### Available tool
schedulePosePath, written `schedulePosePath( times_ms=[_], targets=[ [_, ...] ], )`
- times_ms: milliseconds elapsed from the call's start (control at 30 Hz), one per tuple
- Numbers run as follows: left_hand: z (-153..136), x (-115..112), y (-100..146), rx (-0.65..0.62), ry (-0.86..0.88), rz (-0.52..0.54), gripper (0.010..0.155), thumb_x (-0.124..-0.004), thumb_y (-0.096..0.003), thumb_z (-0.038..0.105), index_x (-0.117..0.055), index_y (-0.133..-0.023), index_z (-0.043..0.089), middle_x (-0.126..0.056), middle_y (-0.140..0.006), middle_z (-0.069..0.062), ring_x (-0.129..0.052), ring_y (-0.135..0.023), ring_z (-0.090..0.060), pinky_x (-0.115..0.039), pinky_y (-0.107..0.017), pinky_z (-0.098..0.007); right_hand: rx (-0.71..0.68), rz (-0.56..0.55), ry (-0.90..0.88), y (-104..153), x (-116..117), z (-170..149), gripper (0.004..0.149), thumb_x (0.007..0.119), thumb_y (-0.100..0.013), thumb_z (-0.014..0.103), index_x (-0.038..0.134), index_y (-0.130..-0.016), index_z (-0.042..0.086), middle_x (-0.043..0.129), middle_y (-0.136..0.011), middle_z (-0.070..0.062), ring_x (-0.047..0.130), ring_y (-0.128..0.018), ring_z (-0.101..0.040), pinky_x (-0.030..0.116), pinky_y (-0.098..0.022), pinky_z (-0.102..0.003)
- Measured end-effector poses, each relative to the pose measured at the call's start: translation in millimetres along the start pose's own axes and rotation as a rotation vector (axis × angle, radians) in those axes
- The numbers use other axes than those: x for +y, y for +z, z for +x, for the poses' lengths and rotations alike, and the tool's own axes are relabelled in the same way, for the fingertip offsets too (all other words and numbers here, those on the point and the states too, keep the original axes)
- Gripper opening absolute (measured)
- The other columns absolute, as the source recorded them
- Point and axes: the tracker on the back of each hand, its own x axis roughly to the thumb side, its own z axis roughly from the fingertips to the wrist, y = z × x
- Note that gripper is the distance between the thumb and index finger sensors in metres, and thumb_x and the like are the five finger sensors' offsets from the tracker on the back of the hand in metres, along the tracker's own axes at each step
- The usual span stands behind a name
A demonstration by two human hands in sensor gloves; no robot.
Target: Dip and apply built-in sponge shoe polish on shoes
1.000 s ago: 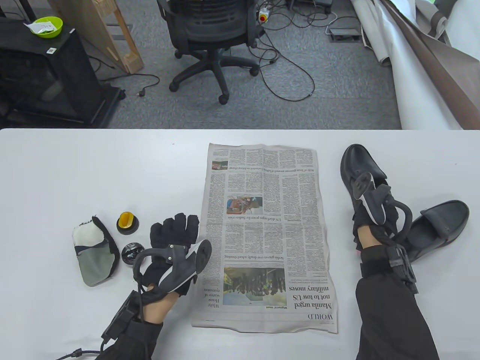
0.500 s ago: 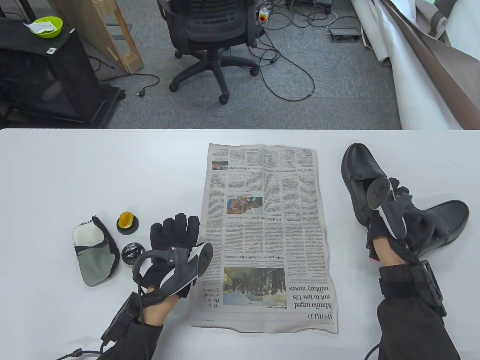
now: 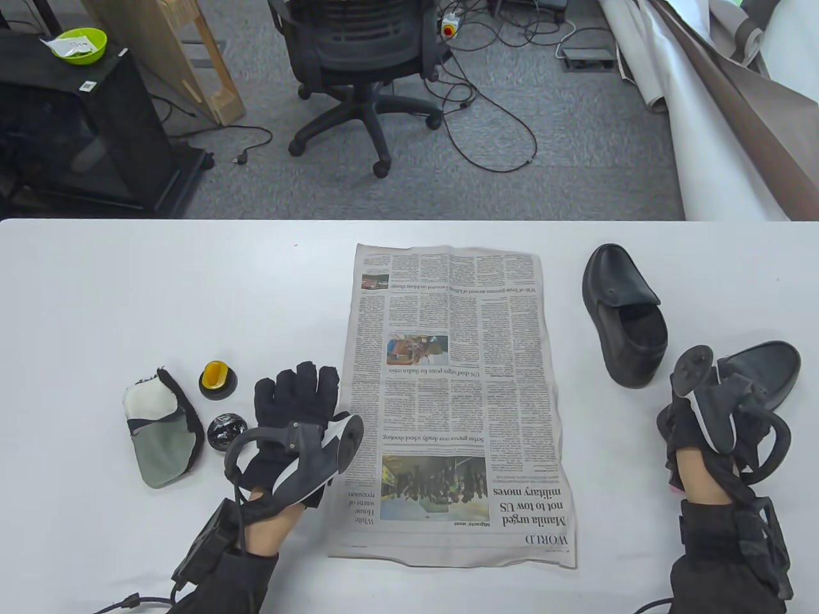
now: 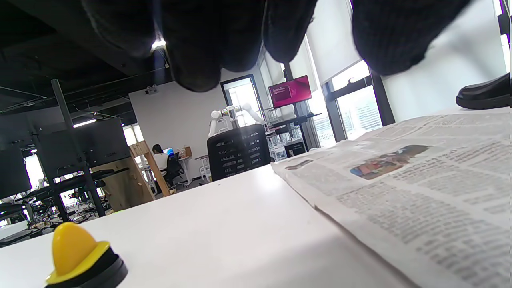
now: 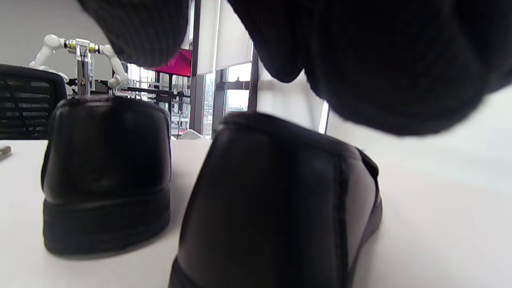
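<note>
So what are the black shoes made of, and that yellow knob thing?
The two black shoes look like smooth leather, or a leather look-alike: they have a soft sheen and stitched seams. The yellow knob looks like hard, glossy plastic, sitting on a black plastic-looking base. The newspaper is thin printed paper.

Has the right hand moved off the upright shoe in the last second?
Yes. The right hand has pulled back toward the table's near edge and rightward, off the upright shoe, to the tilted shoe.
</note>
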Motion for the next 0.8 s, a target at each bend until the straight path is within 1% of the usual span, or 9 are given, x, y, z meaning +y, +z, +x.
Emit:
schedulePosePath(
  times_ms=[233, 333, 433, 467, 533, 567, 667, 733, 800],
  targets=[
    [-2, 0, -1, 0.001, -0.007, -0.014, 0.074, -0.079, -0.0437, 0.060, -0.056, -0.106, 0.029, -0.060, -0.114, -0.009, -0.073, -0.103, -0.036, -0.056, -0.079, -0.062, 0.001, 0.108, 0.028, -9, 30, 9, 0.076, 0.070, -0.037, 0.062, 0.081, -0.089, 0.008, 0.091, -0.078, -0.017, 0.103, -0.011, -0.017, 0.092, -0.030, -0.042],
    [-3, -1, -1, 0.002, -0.005, -0.015, 0.074, -0.079, -0.0437, 0.060, -0.056, -0.106, 0.028, -0.060, -0.114, -0.009, -0.074, -0.103, -0.036, -0.056, -0.079, -0.062, 0.024, 0.091, 0.059, -12, 37, 8, 0.074, 0.069, -0.036, 0.063, 0.084, -0.086, 0.010, 0.095, -0.073, -0.014, 0.103, -0.009, -0.013, 0.094, -0.028, -0.039],
    [-1, -2, 0, -0.005, -0.018, -0.031, 0.073, -0.079, -0.0438, 0.060, -0.057, -0.106, 0.029, -0.060, -0.114, -0.009, -0.073, -0.103, -0.036, -0.056, -0.079, -0.063, 0.050, 0.149, 0.018, -17, 47, 2, 0.074, 0.066, -0.035, 0.066, 0.088, -0.081, 0.012, 0.100, -0.064, -0.010, 0.103, -0.003, -0.010, 0.096, -0.023, -0.036],
    [0, -2, 0, -0.008, -0.023, -0.032, 0.073, -0.079, -0.0438, 0.060, -0.057, -0.106, 0.029, -0.061, -0.114, -0.009, -0.073, -0.103, -0.036, -0.056, -0.079, -0.063, 0.062, 0.135, -0.016, -19, 49, 0, 0.074, 0.066, -0.034, 0.067, 0.089, -0.079, 0.013, 0.101, -0.061, -0.009, 0.102, -0.001, -0.009, 0.097, -0.021, -0.035],
    [1, -2, 0, -0.010, -0.027, -0.034, 0.073, -0.079, -0.0437, 0.060, -0.058, -0.106, 0.029, -0.061, -0.114, -0.009, -0.073, -0.103, -0.036, -0.056, -0.079, -0.063, 0.066, 0.172, -0.079, -22, 52, -3, 0.071, 0.067, -0.034, 0.067, 0.091, -0.075, 0.014, 0.103, -0.055, -0.007, 0.101, 0.001, -0.006, 0.097, -0.019, -0.033],
    [1, -2, 0, -0.011, -0.028, -0.037, 0.073, -0.079, -0.0438, 0.060, -0.058, -0.106, 0.029, -0.061, -0.114, -0.009, -0.073, -0.103, -0.036, -0.056, -0.079, -0.063, 0.067, 0.176, -0.125, -23, 53, -5, 0.066, 0.071, -0.035, 0.064, 0.093, -0.072, 0.015, 0.103, -0.050, -0.005, 0.100, 0.002, -0.006, 0.097, -0.019, -0.032],
    [1, -2, 0, -0.012, -0.031, -0.046, 0.072, -0.079, -0.0439, 0.060, -0.058, -0.106, 0.029, -0.061, -0.114, -0.009, -0.073, -0.103, -0.036, -0.055, -0.079, -0.063, 0.063, 0.140, -0.187, -23, 54, -9, 0.051, 0.078, -0.039, 0.053, 0.098, -0.065, 0.015, 0.104, -0.038, 0.001, 0.100, 0.004, -0.009, 0.096, -0.020, -0.034],
    [1, -1, 1, -0.012, -0.032, -0.049, 0.072, -0.079, -0.0438, 0.060, -0.058, -0.106, 0.029, -0.061, -0.114, -0.009, -0.073, -0.103, -0.036, -0.055, -0.079, -0.063, 0.052, 0.070, -0.132, -22, 47, -8, 0.048, 0.080, -0.039, 0.050, 0.100, -0.061, 0.013, 0.104, -0.034, 0.002, 0.099, 0.006, -0.010, 0.096, -0.020, -0.034],
    [0, -1, 0, -0.013, -0.031, -0.051, 0.072, -0.079, -0.0438, 0.060, -0.059, -0.105, 0.029, -0.061, -0.114, -0.009, -0.073, -0.103, -0.036, -0.055, -0.079, -0.063, 0.055, 0.012, -0.148, -20, 33, -10, 0.046, 0.081, -0.039, 0.049, 0.101, -0.060, 0.013, 0.104, -0.032, 0.002, 0.098, 0.007, -0.011, 0.096, -0.021, -0.035]
  ],
)
